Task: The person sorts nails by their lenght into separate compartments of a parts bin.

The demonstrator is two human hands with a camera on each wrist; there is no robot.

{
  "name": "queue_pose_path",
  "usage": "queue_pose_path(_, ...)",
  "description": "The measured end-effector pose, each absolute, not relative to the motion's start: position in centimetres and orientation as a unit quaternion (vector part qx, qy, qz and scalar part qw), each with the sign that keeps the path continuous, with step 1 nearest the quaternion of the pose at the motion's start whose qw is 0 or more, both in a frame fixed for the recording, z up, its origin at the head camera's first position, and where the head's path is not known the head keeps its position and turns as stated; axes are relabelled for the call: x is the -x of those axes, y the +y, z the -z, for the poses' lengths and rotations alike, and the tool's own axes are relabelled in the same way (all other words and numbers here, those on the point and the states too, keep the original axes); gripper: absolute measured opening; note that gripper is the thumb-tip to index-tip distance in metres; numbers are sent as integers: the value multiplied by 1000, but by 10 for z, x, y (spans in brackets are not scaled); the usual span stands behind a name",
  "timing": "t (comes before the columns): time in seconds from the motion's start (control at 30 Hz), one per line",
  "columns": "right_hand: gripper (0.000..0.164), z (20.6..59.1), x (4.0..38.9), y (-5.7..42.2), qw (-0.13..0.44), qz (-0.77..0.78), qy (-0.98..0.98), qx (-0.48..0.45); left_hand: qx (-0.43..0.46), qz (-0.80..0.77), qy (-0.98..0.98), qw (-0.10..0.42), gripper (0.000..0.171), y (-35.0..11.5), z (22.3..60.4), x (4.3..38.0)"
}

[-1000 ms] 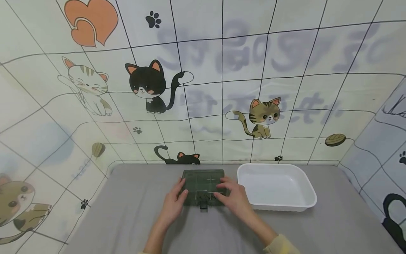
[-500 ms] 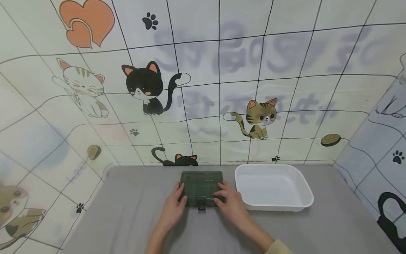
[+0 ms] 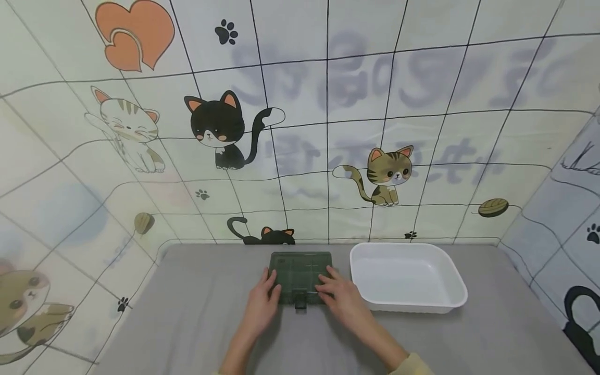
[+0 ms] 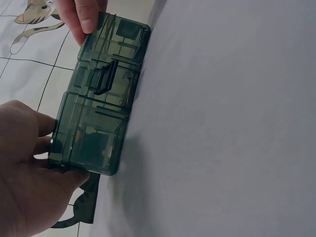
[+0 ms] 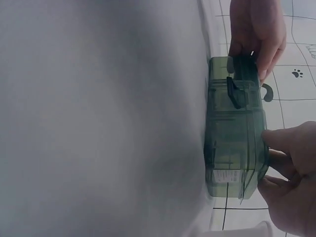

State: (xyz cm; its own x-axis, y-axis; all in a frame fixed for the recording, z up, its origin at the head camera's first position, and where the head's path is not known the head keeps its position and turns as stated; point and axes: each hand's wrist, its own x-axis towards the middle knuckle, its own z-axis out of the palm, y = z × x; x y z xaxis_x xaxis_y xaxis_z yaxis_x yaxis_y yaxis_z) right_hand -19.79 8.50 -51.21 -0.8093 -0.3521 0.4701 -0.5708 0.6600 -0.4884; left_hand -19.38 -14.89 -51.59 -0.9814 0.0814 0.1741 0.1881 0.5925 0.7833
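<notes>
A translucent dark green compartment box (image 3: 300, 264) lies on the grey cloth, its dark front latch (image 3: 300, 301) sticking out toward me. Dividers show through the plastic, and the left wrist view gives a dim glimpse of small contents, including a gold chain-like strip (image 4: 129, 90). My left hand (image 3: 259, 308) holds the box's left side, thumb at the edge and fingers on the lid. Bent fingers of my right hand (image 3: 345, 303) grip the right part of the lid and its edge. Whether the lid is fully closed, I cannot tell.
A white plastic tray (image 3: 408, 276) stands just right of the box. Behind the grey table cover (image 3: 197, 312) hangs a cat-printed cloth wall (image 3: 300, 146). A black curved object (image 3: 578, 323) is at the far right edge.
The right hand's fingers have shifted slightly and lie lower on the lid. The left hand's fingers reach a little further over the left edge. The box stays nearly in place.
</notes>
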Motion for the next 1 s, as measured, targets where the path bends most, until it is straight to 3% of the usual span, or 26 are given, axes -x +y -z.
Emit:
queue_pose_path(0.4,20,512,198,84,165,-274,-899,-299,70,460,-881,84,46,-152,523,190)
queue_pose_path(0.57,23,506,201,82,168,-187,-903,-348,66,462,-881,80,46,-147,521,193)
queue_pose_path(1.0,51,513,210,84,109,-179,-872,-443,56,477,-874,71,47,-149,521,190)
